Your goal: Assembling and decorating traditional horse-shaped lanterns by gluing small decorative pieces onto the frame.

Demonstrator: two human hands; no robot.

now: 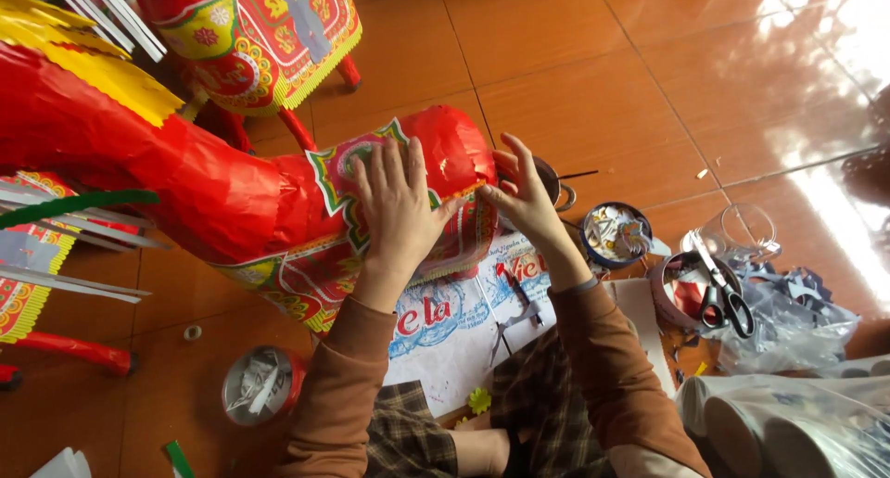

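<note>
Left hand (397, 203) spread flat, fingers extended, palm pressed onto patterned paper saddle cloth (343, 177) on flank of red paper horse (213, 195). Not clenched, nothing grasped; simply pressing down. Right hand (524, 192) just beside it, fingers loosely splayed, thumb and forefinger pinching yellow-fringed edge of same decorated sheet at horse's rounded rump. Horse lying across lap and floor, body stretching away to left of left hand. Under both wrists, printed paper sheet (464, 325) spread over knees. Beyond right hand, partly hidden, small dark pot with brush handle (579, 174) poking out. Right of right hand: round tin of paper scraps (614, 233), then black-handled scissors (723, 293) lying on tape roll (669, 288), clear plastic bag of offcuts (788, 325). Below left elbow, red tin (260, 385) of cuttings on tiled floor (603, 61). Second decorated horse (264, 33) well beyond left hand.
</note>
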